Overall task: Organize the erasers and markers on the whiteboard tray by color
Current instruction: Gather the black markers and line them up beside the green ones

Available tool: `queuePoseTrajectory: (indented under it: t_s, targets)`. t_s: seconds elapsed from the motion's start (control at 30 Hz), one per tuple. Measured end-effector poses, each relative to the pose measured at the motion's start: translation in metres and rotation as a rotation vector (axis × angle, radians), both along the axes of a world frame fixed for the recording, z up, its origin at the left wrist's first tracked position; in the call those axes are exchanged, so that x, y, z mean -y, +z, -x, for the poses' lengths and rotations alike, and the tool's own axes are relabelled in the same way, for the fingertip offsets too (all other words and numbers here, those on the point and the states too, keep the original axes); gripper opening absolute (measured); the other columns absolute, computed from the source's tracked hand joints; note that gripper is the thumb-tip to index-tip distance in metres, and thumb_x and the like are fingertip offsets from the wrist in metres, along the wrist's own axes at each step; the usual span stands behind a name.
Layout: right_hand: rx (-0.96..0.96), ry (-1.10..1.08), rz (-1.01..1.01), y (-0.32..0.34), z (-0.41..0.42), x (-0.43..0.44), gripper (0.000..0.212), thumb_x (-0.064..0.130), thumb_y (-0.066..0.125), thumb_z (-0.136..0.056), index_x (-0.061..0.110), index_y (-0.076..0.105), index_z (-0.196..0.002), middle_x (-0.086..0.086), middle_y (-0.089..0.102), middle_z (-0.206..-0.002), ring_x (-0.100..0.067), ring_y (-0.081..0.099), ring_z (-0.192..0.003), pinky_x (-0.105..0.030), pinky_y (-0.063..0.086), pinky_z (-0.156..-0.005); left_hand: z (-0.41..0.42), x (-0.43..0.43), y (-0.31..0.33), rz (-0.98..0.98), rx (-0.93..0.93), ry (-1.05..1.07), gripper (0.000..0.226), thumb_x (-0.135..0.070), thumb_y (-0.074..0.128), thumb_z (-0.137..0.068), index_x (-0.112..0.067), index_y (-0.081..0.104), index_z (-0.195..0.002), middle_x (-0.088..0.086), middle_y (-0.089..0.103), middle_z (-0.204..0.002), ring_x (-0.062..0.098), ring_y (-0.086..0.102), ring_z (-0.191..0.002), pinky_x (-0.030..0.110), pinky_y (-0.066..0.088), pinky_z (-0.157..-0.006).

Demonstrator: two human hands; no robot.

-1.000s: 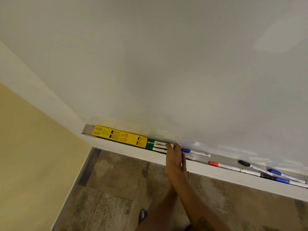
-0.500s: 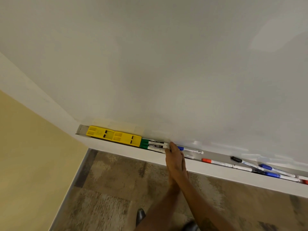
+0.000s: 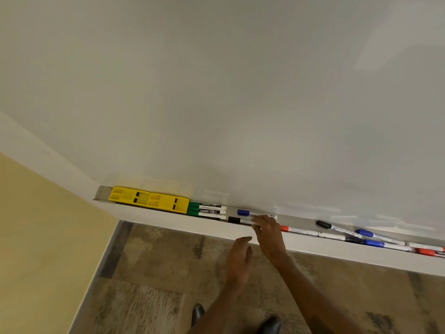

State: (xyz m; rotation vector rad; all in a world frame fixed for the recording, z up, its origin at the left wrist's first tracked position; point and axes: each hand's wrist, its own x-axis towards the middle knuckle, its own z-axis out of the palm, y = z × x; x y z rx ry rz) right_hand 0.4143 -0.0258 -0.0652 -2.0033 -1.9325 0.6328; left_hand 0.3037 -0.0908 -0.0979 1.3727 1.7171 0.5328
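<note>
Two yellow erasers (image 3: 148, 200) lie end to end at the left end of the whiteboard tray (image 3: 262, 231). Right of them lie three green-capped markers (image 3: 207, 210). A blue-capped marker (image 3: 252, 213) and a black-capped marker (image 3: 240, 221) follow. My right hand (image 3: 268, 233) has its fingertips on the black-capped marker's white barrel. My left hand (image 3: 239, 259) hovers below the tray edge, fingers loosely apart, holding nothing. Further right lie a red-capped marker (image 3: 297, 229), a black one (image 3: 334, 227), blue ones (image 3: 378, 237) and another red one (image 3: 427, 251).
The whiteboard (image 3: 240, 92) fills the upper view. A yellow wall (image 3: 43, 237) stands at the left. Patterned carpet (image 3: 149, 285) lies below, with my dark shoes (image 3: 198, 312) near the bottom edge.
My hands have drawn apart and shifted right, uncovering the black-capped marker. The left hand has dropped below the tray edge. The right fingertips now rest on the black-capped marker.
</note>
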Motion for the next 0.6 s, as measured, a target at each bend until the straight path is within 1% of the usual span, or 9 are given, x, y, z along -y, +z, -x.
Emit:
queuePoseTrajectory:
  t_s: [0.03, 0.07, 0.17, 0.2, 0.27, 0.37, 0.47, 0.53, 0.6]
  targets:
    - [0.063, 0.045, 0.026, -0.002, -0.002, -0.001, 0.027, 0.012, 0.057, -0.097, 0.014, 0.066, -0.122, -0.003, 0.065, -0.123, -0.024, 0.058, -0.115, -0.037, 0.045, -0.099, 0.000, 0.000, 0.000, 0.070, 0.096, 0.096, 0.048, -0.050, 0.039, -0.097, -0.025, 0.057, -0.134, -0.006, 0.059, -0.138, 0.009, 0.055, -0.125, 0.020, 0.039, -0.106]
    - [0.108, 0.078, 0.043, -0.002, -0.003, -0.003, 0.030, 0.013, 0.057, -0.097, 0.017, 0.064, -0.126, -0.001, 0.062, -0.126, -0.023, 0.055, -0.118, -0.037, 0.043, -0.100, 0.000, -0.002, 0.005, 0.088, 0.227, 0.211, 0.041, -0.046, 0.046, -0.098, -0.023, 0.062, -0.129, -0.005, 0.064, -0.132, 0.010, 0.060, -0.119, 0.022, 0.043, -0.103]
    - [0.140, 0.111, 0.048, -0.001, -0.009, -0.006, 0.034, 0.010, 0.056, -0.096, 0.021, 0.062, -0.128, 0.001, 0.060, -0.127, -0.021, 0.053, -0.118, -0.035, 0.041, -0.098, 0.003, -0.010, 0.010, 0.127, 0.474, 0.425, 0.031, -0.034, 0.052, -0.099, -0.013, 0.068, -0.115, 0.003, 0.074, -0.111, 0.017, 0.070, -0.104, 0.036, 0.054, -0.099]
    - [0.128, 0.100, 0.037, -0.001, -0.013, -0.005, 0.033, 0.009, 0.057, -0.096, 0.020, 0.063, -0.126, 0.001, 0.061, -0.125, -0.021, 0.054, -0.117, -0.034, 0.042, -0.095, 0.003, -0.013, 0.016, 0.146, 0.552, 0.462, 0.030, -0.032, 0.053, -0.099, -0.011, 0.068, -0.114, 0.006, 0.074, -0.108, 0.019, 0.071, -0.101, 0.039, 0.055, -0.098]
    - [0.089, 0.060, 0.011, -0.001, -0.021, 0.000, 0.031, 0.007, 0.057, -0.095, 0.019, 0.065, -0.123, 0.000, 0.062, -0.122, -0.021, 0.055, -0.114, -0.034, 0.042, -0.091, 0.000, -0.020, 0.023, 0.180, 0.664, 0.501, 0.033, -0.033, 0.053, -0.099, -0.008, 0.066, -0.117, 0.010, 0.074, -0.110, 0.021, 0.071, -0.101, 0.039, 0.055, -0.097]
    - [0.013, 0.051, -0.064, 0.002, -0.032, 0.012, 0.028, 0.007, 0.060, -0.094, 0.016, 0.067, -0.119, -0.001, 0.065, -0.117, -0.023, 0.059, -0.106, -0.036, 0.047, -0.087, -0.010, -0.028, 0.028, 0.200, 0.805, 0.570, 0.035, -0.033, 0.054, -0.099, -0.007, 0.063, -0.121, 0.012, 0.073, -0.113, 0.025, 0.071, -0.103, 0.038, 0.056, -0.094]
    - [-0.081, 0.118, -0.155, 0.005, -0.039, 0.027, 0.027, 0.002, 0.069, -0.086, 0.013, 0.071, -0.111, -0.004, 0.070, -0.104, -0.023, 0.065, -0.093, -0.040, 0.053, -0.079, -0.024, -0.034, 0.034, 0.205, 0.928, 0.669, 0.035, -0.027, 0.057, -0.098, -0.003, 0.060, -0.122, 0.017, 0.071, -0.115, 0.033, 0.069, -0.106, 0.046, 0.055, -0.096]
    - [-0.108, 0.164, -0.184, 0.008, -0.044, 0.040, 0.031, 0.001, 0.072, -0.083, 0.013, 0.071, -0.112, -0.004, 0.071, -0.103, -0.022, 0.066, -0.092, -0.037, 0.056, -0.078, -0.035, -0.036, 0.034, 0.188, 0.950, 0.685, 0.035, -0.025, 0.058, -0.097, -0.001, 0.061, -0.121, 0.018, 0.072, -0.114, 0.034, 0.069, -0.106, 0.048, 0.054, -0.096]
    - [-0.107, 0.161, -0.191, 0.008, -0.051, 0.051, 0.029, 0.003, 0.072, -0.084, 0.014, 0.072, -0.111, -0.005, 0.071, -0.106, -0.023, 0.066, -0.096, -0.034, 0.056, -0.079, -0.043, -0.035, 0.034, 0.178, 0.951, 0.689, 0.031, -0.025, 0.058, -0.097, -0.003, 0.062, -0.118, 0.016, 0.074, -0.111, 0.033, 0.070, -0.104, 0.045, 0.057, -0.090]
